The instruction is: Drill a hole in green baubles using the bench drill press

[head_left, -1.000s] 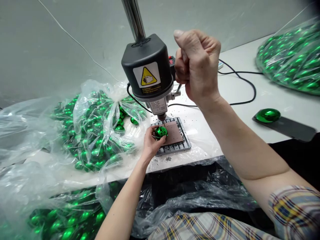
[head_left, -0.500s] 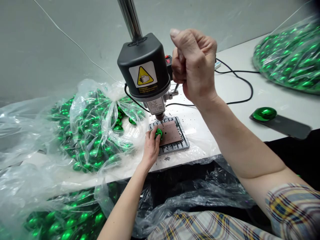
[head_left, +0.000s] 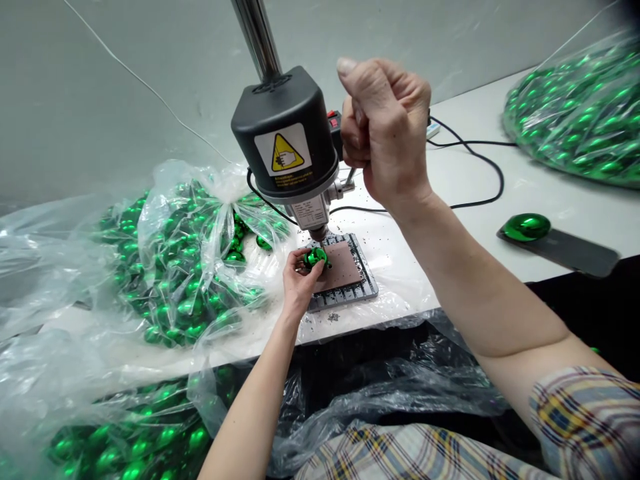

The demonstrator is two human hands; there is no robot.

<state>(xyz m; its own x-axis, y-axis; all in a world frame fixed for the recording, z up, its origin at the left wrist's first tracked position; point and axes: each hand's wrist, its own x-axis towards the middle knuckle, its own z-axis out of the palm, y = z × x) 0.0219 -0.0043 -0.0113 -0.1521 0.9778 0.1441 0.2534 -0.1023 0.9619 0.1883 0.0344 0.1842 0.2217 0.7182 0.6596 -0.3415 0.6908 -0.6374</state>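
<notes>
My left hand [head_left: 302,277] pinches a shiny green ball [head_left: 316,258] between thumb and fingers, over the left part of a reddish-brown board [head_left: 346,268]. That board lies on the slotted grey base [head_left: 371,288] of a small black drill press [head_left: 285,133]. Directly above the ball is the drill chuck [head_left: 319,233]. High on the right side of the machine, my right hand [head_left: 387,127] is closed in a fist, and the feed lever [head_left: 351,179] runs up behind it. The grip itself is hidden by the fingers.
Clear plastic bags of green balls lie left [head_left: 170,267], lower left [head_left: 135,440] and far right [head_left: 575,113]. Another green ball [head_left: 527,227] rests on a dark phone-like slab [head_left: 583,252]. A black cable [head_left: 493,160] loops across the white table. Dark shavings surround the base.
The green ball has been lifted and tilted off the board by my left hand, with my fingers now further round its left side. My right hand stays closed at about the same height.
</notes>
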